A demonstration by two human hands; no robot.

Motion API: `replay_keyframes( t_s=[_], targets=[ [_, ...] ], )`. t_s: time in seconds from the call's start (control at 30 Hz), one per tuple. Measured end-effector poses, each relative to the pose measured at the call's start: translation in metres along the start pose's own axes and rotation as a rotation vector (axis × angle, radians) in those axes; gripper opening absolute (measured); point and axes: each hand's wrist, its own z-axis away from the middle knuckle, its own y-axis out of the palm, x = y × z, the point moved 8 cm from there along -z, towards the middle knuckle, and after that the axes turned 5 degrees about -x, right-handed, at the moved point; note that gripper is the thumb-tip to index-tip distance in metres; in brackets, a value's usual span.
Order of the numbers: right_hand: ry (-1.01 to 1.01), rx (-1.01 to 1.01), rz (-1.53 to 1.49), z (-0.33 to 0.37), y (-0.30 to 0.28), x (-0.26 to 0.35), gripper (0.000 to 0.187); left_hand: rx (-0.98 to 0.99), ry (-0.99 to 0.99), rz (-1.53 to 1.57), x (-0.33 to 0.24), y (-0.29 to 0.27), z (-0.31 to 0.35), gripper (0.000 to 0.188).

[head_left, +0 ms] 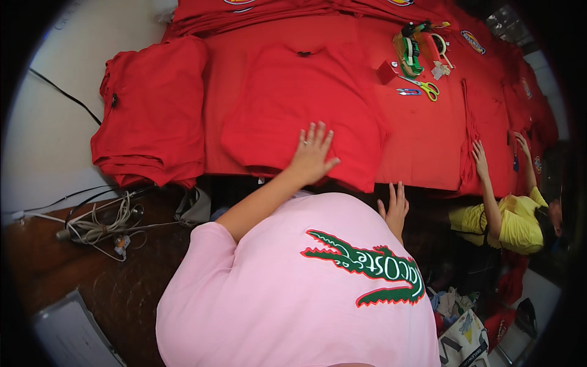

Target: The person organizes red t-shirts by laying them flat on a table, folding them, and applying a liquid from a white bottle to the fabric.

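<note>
A red T-shirt (287, 104) lies spread out on the red-covered table in front of me. My left hand (313, 156) rests flat on its lower part with the fingers spread, and a ring shows on one finger. Beside the table's front edge is my right hand (396, 209), holding nothing, its fingers stretched out and apart. My pink shirt hides its wrist and forearm. To the left of the spread T-shirt sits a stack of folded red T-shirts (156, 110).
Yellow-handled scissors (430, 90), blue thread snips (408, 92), a green tape dispenser (411, 58) and a small red box (386, 72) lie to the right. A co-worker in a yellow shirt (520, 226) handles red garments at far right. Tangled cables (110, 221) lie at lower left.
</note>
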Motion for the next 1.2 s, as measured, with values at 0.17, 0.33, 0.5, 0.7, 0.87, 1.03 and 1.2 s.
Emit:
replay_keyframes(
  t_s=[0.17, 0.33, 0.5, 0.7, 0.87, 1.03, 1.2],
  targets=[
    [0.255, 0.06, -0.068, 0.146, -0.004, -0.099, 0.051, 0.187, 0.332, -0.039, -0.113, 0.035, 0.02, 0.099],
    [0.875, 0.428, -0.046, 0.347, 0.045, -0.253, 0.038, 0.04, 0.241, -0.094, -0.131, 0.032, 0.022, 0.11],
    [1.029, 0.738, -0.037, 0.5, 0.087, -0.29, 0.041, -0.24, 0.203, -0.084, -0.135, 0.052, 0.031, 0.098],
    [1.236, 0.426, -0.281, 0.525, 0.084, -0.27, 0.041, -0.633, 0.384, -0.465, -0.135, 0.094, 0.014, 0.1],
    [1.257, 0.271, -0.478, 0.55, 0.099, -0.229, 0.042, -0.866, 0.47, -0.443, -0.183, 0.107, -0.009, 0.058],
    [1.241, 0.375, -0.642, 0.552, 0.093, -0.24, 0.047, -0.629, 0.456, -0.164, -0.252, 0.128, -0.056, 0.047],
    [1.154, 0.259, -0.602, 0.504, -0.017, -0.29, 0.059, -0.342, 0.415, 0.055, -0.359, 0.14, -0.119, 0.046]
  ],
)
